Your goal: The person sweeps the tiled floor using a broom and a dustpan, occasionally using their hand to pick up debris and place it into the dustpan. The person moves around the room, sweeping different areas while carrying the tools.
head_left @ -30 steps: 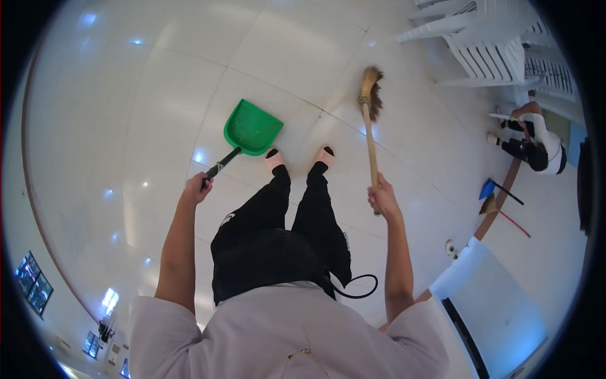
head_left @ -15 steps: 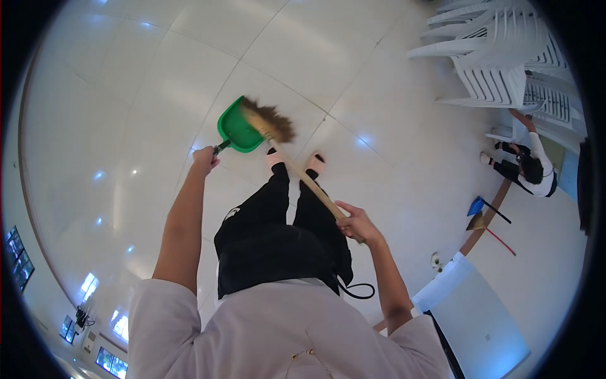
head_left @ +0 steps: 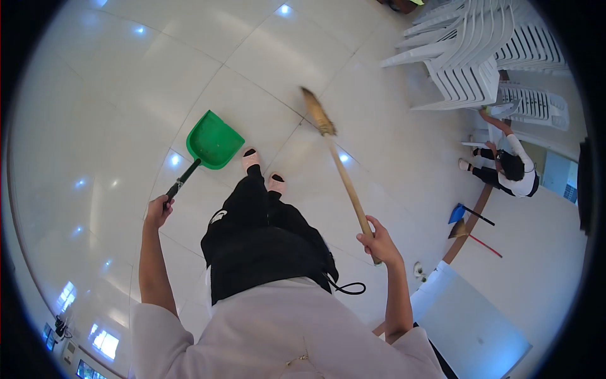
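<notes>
Left hand (head_left: 159, 211): fingers closed around the black handle (head_left: 183, 179) of a green dustpan (head_left: 214, 140). The pan is at left, just beside the left pink shoe (head_left: 250, 161), its open edge facing the far side and its handle running back toward the near left. Whether the pan touches the tiled floor (head_left: 189, 76) cannot be told. Right hand (head_left: 380, 243): fingers wrapped around the wooden stick of a broom (head_left: 346, 180), close to its near end. Stick slants away, far and to the left; the bristle head (head_left: 317, 112) lies beyond the shoes, right of the dustpan and well apart from it. Bristles slightly blurred; contact with the floor cannot be told. Right pink shoe (head_left: 276, 183) is nearer than the left one. Far right: stacked white plastic chairs (head_left: 470, 69). Just nearer than these, another person (head_left: 517, 170) in a white top and black trousers, one arm reaching toward the chairs. Nearer again, along the brown wall edging (head_left: 468, 231): a blue dustpan (head_left: 456, 213) with a black handle, beside a second broom (head_left: 459, 228) with a red handle. Near right: a pale, glossy panel (head_left: 473, 309).
</notes>
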A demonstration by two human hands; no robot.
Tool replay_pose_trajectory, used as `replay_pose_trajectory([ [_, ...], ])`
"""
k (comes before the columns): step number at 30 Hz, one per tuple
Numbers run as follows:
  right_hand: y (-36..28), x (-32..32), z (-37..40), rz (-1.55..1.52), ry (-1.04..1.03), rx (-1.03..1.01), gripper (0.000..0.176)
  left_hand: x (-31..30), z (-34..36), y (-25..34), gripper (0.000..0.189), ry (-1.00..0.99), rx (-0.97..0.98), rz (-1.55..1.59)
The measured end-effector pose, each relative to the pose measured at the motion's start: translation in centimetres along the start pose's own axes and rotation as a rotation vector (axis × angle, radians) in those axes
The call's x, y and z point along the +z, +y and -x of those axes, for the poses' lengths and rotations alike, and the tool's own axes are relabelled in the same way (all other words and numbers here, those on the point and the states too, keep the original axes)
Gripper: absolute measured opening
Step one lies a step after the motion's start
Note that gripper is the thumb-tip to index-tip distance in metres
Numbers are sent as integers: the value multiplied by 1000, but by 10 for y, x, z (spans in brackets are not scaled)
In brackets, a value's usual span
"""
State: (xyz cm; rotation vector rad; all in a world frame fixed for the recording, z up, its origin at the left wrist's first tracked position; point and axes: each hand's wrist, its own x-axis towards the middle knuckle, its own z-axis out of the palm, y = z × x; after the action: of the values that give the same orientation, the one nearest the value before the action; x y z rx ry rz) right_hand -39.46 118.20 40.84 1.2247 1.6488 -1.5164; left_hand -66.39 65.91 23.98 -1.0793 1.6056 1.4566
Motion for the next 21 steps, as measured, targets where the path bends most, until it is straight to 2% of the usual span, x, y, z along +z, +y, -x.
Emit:
replay_pose_trajectory([
  [3,34,7,-26,65,39,-6,61,-26,12,-32,16,-28,28,-43],
  [5,57,2,-49,-22,89,46,61,-40,13,-54,16,-24,45,25],
  [8,70,-7,-92,-188,25,149,35,-39,31,-61,15,20,45,67],
  [9,72,-9,-111,-172,10,145,35,-39,30,-62,15,30,38,104],
  [11,85,-5,-139,106,49,356,15,-41,29,-73,14,44,22,148],
  [12,87,4,-145,117,44,361,15,-45,30,-81,14,59,22,152],
  [14,73,25,-172,335,256,253,13,-48,19,-72,14,74,17,150],
  [16,79,52,-202,457,238,55,13,-53,12,-82,14,113,-35,200],
  [21,5,140,-217,431,255,16,15,-59,-6,-73,11,157,-79,308],
])
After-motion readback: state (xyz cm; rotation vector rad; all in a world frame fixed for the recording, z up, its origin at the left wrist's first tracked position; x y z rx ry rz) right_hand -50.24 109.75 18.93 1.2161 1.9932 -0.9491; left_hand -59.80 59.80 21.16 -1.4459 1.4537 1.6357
